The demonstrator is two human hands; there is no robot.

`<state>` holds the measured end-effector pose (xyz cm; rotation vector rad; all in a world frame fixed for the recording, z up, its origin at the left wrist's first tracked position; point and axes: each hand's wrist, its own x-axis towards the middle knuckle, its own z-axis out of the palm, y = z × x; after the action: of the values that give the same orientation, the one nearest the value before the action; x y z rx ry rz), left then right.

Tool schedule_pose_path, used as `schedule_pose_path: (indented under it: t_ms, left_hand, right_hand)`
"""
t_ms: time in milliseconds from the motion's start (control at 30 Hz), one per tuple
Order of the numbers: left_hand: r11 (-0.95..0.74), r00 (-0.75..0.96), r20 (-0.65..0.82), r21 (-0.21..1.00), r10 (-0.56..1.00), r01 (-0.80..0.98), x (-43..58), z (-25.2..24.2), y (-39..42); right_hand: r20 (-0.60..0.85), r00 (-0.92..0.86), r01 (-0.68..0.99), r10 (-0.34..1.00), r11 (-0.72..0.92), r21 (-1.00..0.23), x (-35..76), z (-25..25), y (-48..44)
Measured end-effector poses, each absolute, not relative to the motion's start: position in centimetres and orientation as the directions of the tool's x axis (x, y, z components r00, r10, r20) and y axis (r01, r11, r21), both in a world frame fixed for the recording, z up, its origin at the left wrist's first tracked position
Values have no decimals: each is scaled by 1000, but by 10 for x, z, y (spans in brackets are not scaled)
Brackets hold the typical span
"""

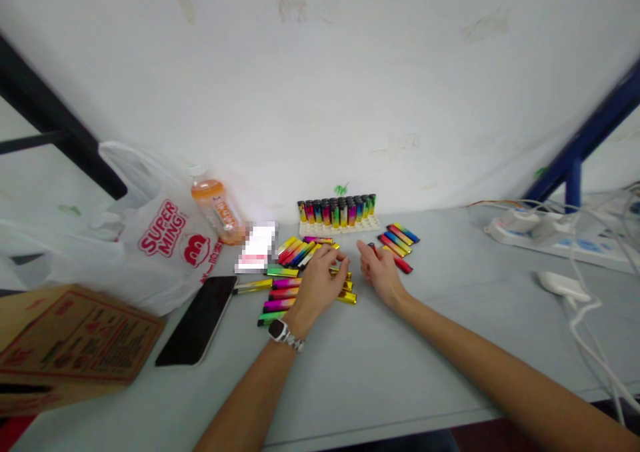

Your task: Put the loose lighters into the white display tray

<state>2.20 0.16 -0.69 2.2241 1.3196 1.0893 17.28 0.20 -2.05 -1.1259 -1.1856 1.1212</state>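
Grips low on the table: left hand curled over loose lighters, right hand pinching one.

Nearest, well short of the white tray, the left hand, a watch at its wrist, lies narrow-fingered on the loose lighters; whether it holds one I cannot tell. Just beside it, the right hand seems closed on a single lighter, tip raised. By the tray's right end a second group lies flat, side by side. In the tray, upright lighters stand in rows, its slots likely keeping them steady.

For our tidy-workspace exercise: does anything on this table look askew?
The orange bottle leans tilted by the plastic bag. Loose colourful sticks lie at mixed angles by the left hand, unlike those upright in the white tray.
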Motion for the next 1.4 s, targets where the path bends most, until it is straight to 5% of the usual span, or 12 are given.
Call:
schedule_pose_path:
  t_ms: [1033,1233,1400]
  left_hand:
    - [-511,282,437,608,854,607,22,-7,1]
    - [-521,292,444,587,847,620,23,-9,2]
    - [-527,310,435,585,845,616,22,-10,2]
  right_hand:
    - [135,97,22,986,133,-991,172,-25,6]
    - [120,-16,-117,993,117,-986,169,-16,2]
    - [246,-103,-68,964,240,-968,174,-6,15]
